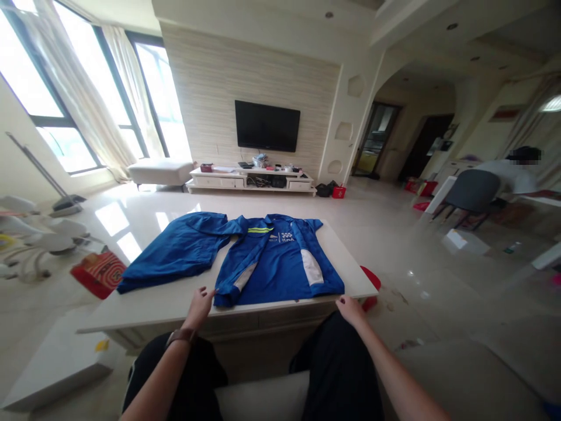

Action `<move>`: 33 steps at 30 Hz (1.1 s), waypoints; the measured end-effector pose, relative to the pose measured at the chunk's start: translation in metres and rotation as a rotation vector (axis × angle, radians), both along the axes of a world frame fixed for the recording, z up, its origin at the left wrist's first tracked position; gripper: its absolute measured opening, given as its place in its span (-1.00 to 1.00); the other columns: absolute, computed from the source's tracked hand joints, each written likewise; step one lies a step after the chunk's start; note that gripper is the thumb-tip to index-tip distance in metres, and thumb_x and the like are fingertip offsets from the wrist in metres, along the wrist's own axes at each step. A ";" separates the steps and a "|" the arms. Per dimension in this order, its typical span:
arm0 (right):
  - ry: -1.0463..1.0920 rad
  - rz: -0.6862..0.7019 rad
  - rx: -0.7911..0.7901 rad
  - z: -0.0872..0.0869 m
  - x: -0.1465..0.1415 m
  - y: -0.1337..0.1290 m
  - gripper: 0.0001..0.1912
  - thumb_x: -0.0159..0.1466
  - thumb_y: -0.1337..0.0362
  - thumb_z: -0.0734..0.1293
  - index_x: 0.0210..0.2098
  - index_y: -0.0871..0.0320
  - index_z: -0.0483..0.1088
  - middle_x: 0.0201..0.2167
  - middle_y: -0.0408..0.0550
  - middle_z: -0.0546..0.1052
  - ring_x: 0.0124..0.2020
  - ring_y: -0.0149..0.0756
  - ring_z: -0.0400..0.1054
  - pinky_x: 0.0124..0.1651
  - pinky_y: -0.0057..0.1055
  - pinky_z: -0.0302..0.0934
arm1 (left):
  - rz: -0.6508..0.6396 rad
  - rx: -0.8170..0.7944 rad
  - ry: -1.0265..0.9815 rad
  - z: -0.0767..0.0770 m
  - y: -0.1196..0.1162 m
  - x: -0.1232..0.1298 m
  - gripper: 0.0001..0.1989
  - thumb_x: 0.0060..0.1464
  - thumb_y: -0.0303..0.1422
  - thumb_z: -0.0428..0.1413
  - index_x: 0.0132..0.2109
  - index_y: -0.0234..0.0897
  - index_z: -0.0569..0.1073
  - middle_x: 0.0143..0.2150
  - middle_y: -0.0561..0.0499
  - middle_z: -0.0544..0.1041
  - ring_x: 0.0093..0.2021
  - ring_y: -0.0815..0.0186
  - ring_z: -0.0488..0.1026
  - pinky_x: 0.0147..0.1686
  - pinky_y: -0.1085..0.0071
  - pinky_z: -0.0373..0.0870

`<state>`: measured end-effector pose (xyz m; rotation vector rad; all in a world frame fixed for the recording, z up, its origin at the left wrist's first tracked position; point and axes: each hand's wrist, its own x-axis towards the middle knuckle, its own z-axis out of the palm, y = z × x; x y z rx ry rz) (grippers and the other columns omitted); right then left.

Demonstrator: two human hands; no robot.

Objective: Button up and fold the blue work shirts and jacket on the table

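A blue work jacket (272, 272) lies spread on the white low table (357, 272), collar away from me. Its sleeves lie inward along both sides, and white lettering, a yellow-green stripe and pale panels show. My left hand (201, 305) is at the jacket's near left corner, its fingers partly apart and a fingertip at the cloth's edge. Just below the near right corner is my right hand (350, 309), fingers bunched together; whether cloth is pinched in them cannot be made out. Another blue garment (175, 248), folded over, lies left of the jacket, partly touching it.
A red patterned bag (100, 273) stands on the floor left of the table, with a white box (56, 362) nearer me. A red stool (371, 286) shows behind the right table edge. Farther right, a person (517, 172) sits on a grey chair (471, 190).
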<state>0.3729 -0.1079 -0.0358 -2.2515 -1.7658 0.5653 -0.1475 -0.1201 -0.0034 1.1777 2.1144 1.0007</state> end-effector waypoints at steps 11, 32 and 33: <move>-0.323 0.012 0.131 -0.011 -0.044 -0.129 -0.37 0.39 0.04 0.10 0.44 -0.20 0.20 0.56 -0.31 -0.08 0.56 0.16 -0.33 0.31 0.28 0.14 | 0.053 -0.240 0.637 -0.013 -0.172 -0.005 -0.34 0.27 -0.07 -0.09 0.46 -0.05 0.25 0.57 -0.16 0.02 0.43 -0.32 0.13 0.22 -0.22 0.29; -0.306 0.000 0.192 -0.008 -0.050 -0.129 -0.42 0.37 0.08 0.12 0.34 -0.23 0.34 0.53 -0.40 0.03 0.56 0.08 -0.22 0.31 0.22 0.18 | 0.152 -0.224 0.779 -0.014 -0.177 0.022 -0.31 0.32 -0.01 -0.12 0.52 -0.02 0.12 0.58 -0.13 -0.04 0.31 -0.29 0.30 0.11 -0.04 0.41; -0.306 -0.002 0.190 -0.008 -0.050 -0.129 -0.42 0.37 0.08 0.11 0.34 -0.23 0.34 0.53 -0.41 0.03 0.56 0.08 -0.22 0.31 0.22 0.19 | 0.156 -0.224 0.787 -0.014 -0.176 0.022 -0.31 0.32 -0.01 -0.13 0.52 -0.02 0.13 0.58 -0.13 -0.04 0.31 -0.28 0.30 0.11 -0.04 0.41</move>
